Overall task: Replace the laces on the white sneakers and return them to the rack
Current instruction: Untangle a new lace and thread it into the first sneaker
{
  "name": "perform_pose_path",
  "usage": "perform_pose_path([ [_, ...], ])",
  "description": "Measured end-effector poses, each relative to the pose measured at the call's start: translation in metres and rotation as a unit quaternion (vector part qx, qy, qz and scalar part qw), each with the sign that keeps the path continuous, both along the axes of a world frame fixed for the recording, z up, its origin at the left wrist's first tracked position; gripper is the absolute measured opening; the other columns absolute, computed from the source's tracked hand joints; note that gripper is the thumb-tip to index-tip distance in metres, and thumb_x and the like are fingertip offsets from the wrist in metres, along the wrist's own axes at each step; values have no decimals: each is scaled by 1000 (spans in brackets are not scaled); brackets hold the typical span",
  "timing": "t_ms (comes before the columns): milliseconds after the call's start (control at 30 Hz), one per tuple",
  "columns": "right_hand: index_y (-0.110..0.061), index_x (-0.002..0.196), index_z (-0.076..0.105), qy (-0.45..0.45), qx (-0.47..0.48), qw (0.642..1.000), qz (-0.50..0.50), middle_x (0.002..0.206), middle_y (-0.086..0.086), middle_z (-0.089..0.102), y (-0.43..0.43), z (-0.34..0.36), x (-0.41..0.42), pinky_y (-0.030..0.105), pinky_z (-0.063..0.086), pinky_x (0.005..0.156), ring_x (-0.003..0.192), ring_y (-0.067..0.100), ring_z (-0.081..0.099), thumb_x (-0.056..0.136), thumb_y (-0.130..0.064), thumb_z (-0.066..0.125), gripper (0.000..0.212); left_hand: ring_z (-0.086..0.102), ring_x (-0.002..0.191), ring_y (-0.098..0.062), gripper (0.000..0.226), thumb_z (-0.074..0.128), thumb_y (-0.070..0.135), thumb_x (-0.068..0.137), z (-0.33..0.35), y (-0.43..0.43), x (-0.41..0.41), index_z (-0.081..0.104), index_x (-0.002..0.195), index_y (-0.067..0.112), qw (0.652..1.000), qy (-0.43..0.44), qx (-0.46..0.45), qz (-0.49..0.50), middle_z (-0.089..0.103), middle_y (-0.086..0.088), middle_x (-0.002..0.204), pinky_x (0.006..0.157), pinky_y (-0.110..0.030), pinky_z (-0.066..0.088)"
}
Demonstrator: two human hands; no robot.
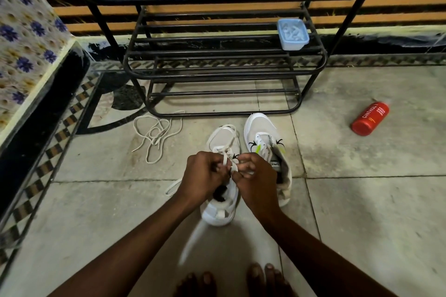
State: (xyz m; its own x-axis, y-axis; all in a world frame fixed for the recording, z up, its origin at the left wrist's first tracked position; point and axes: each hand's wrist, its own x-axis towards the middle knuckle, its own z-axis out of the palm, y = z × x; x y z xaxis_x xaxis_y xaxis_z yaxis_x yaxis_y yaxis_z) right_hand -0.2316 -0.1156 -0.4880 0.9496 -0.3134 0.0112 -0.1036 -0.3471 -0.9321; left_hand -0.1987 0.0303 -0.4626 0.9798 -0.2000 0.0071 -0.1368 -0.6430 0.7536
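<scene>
Lace [225,159], seemingly, between both hands [205,176] [256,182]

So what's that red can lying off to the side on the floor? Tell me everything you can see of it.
The red can is a smooth, glossy cylinder with white lettering along its side that reads CINTHOL, plus smaller print too blurred to read. It lies on its side on the tiled floor, angled diagonally, and a small dark tip shows at its far end. It sits to the right of the shoe rack, apart from it. Only the floor touches it.
</scene>
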Motion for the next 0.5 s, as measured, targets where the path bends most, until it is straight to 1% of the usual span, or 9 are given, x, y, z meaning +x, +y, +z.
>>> perform_pose_path([
  [100,-20,98,67,2,3,1000,4,76,-13,63,1,-3,0,37,58,77,75,13,66,67,-6,72,34,64,60,-19,16,71,12,85,3,-2,-2,71,69,6,1000,-20,11,-3,65,-7,60,62,-34,51],
  [167,-22,98,67,-2,-3,1000,9,80,-14,64,1,-5,0,41,58,78,79,14,67,66,-10,70,34,63,60,-19,19,69,17,85,5,-4,-4,69,69,6,999,-32,19,-3,64,-7,60,63,-32,49],
  [267,-23,98,65,-5,-2,1000,27,77,-16,61,0,-5,1,37,57,75,76,11,65,67,-8,71,35,61,59,-21,24,67,18,87,6,-6,-2,64,66,7,999,-36,26,-2,61,-7,58,60,-31,45],
  [333,-23,98,65,-5,2,1000,27,75,-16,60,0,-4,1,32,55,72,73,9,64,68,-5,72,36,56,56,-19,30,69,15,87,6,-8,-3,57,61,7,999,-40,32,9,54,-6,53,54,-23,39],
  [367,-22,98,65,-5,6,1000,22,74,-16,60,1,-4,0,30,54,70,71,8,64,68,-4,72,36,53,56,-20,34,69,14,87,6,-9,-4,53,58,8,998,-44,34,15,50,-5,51,52,-17,34],
  [400,-22,98,65,-3,10,1000,17,74,-15,60,3,-4,-1,29,53,69,69,7,63,68,-3,71,36,51,58,-21,37,70,14,87,6,-9,-5,50,57,8,998,-47,36,21,46,-4,50,51,-14,31],
  [500,-26,98,64,5,19,1000,16,75,-14,61,10,-6,-4,30,51,67,65,2,58,69,-7,65,35,50,61,-21,40,71,11,86,3,-8,-8,46,55,8,998,-51,38,22,43,-4,48,50,-13,29],
])
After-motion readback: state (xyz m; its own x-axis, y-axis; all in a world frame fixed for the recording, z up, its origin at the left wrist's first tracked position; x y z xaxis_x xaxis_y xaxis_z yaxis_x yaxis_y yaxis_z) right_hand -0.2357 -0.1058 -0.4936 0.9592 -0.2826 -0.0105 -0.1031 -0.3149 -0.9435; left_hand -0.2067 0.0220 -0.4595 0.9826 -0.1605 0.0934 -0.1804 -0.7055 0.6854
